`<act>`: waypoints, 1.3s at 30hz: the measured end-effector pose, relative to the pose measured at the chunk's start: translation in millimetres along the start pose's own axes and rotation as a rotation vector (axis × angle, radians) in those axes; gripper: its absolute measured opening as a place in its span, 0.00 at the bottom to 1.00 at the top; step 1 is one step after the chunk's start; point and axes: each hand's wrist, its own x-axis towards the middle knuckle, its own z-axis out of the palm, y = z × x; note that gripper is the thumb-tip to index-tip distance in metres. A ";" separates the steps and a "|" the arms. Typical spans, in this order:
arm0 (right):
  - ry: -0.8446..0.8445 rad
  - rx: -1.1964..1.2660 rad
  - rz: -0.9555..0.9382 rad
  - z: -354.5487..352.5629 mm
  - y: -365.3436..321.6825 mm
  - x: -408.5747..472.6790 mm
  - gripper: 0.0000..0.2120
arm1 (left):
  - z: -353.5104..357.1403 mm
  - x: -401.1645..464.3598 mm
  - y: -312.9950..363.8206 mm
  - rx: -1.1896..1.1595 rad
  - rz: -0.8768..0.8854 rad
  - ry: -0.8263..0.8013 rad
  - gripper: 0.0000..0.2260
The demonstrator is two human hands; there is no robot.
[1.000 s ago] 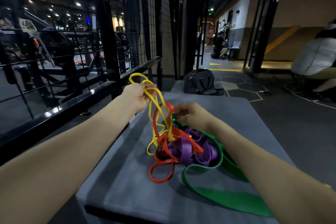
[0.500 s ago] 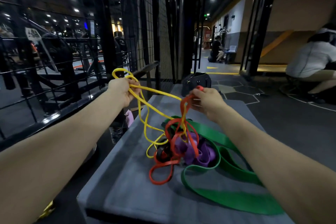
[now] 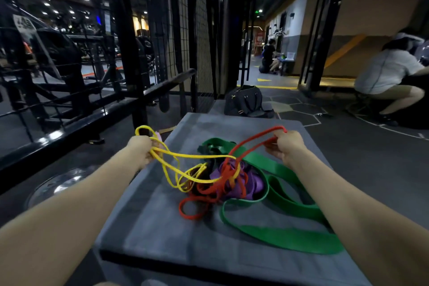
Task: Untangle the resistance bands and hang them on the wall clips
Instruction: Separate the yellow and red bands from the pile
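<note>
Both hands have drawn apart, stretching loops out of the tangle on the grey padded block [image 3: 148, 220]. Left hand [image 3: 141, 151] grips the thin yellow band [image 3: 171, 170]; right hand [image 3: 286, 146] pinches the red band [image 3: 251, 140]. Flat purple band [image 3: 251, 181] and wide green band [image 3: 283, 237] lie knotted beneath.

A tangle of resistance bands [image 3: 222, 181] lies on the middle of the tabletop [image 3: 148, 223]. The left hand [image 3: 141, 150] holds one band [image 3: 171, 160] out over the tabletop's left edge; the right hand [image 3: 289, 146] holds another band [image 3: 253, 141] to the right. Behind the tabletop a bag [image 3: 245, 101] sits on the floor. A railing [image 3: 92, 118] runs along the left, and a person [image 3: 387, 76] crouches at far right.
</note>
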 end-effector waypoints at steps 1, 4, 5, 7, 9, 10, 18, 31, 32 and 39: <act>0.006 -0.012 0.009 -0.6 5.1 2.0 0.05 | -4.8 -2.3 -1.5 0.018 -0.015 0.018 0.14; 0.021 -0.044 0.035 1.7 18.1 7.0 0.07 | -32.3 0.8 -7.3 0.080 -0.020 0.059 0.13; 0.020 -0.054 0.043 4.9 21.6 7.7 0.08 | -37.9 0.2 -7.9 0.182 -0.015 0.051 0.12; -0.004 -0.070 0.039 14.5 28.3 5.9 0.10 | -42.0 -5.4 -14.3 0.448 0.000 -0.018 0.12; -0.047 -0.092 0.034 24.6 35.3 -0.3 0.08 | -45.1 -7.4 -25.1 0.643 0.042 -0.070 0.12; -0.064 -0.090 0.034 28.8 39.3 -3.7 0.08 | -46.3 -3.8 -32.1 0.752 0.076 -0.078 0.12; -0.145 -0.088 0.042 47.0 64.6 -17.7 0.12 | -4.9 -29.5 -71.9 1.304 0.431 0.152 0.26; -0.400 -0.145 -0.098 43.8 70.8 -37.6 0.16 | 58.8 -29.8 -123.3 1.150 0.645 -0.333 0.09; -0.394 -0.229 -0.139 44.2 73.8 -36.9 0.20 | 57.0 -29.3 -115.2 1.067 0.658 -0.326 0.06; -0.374 -0.838 -0.345 53.7 93.2 -26.4 0.34 | 44.9 -29.3 -43.7 0.260 0.468 -0.424 0.12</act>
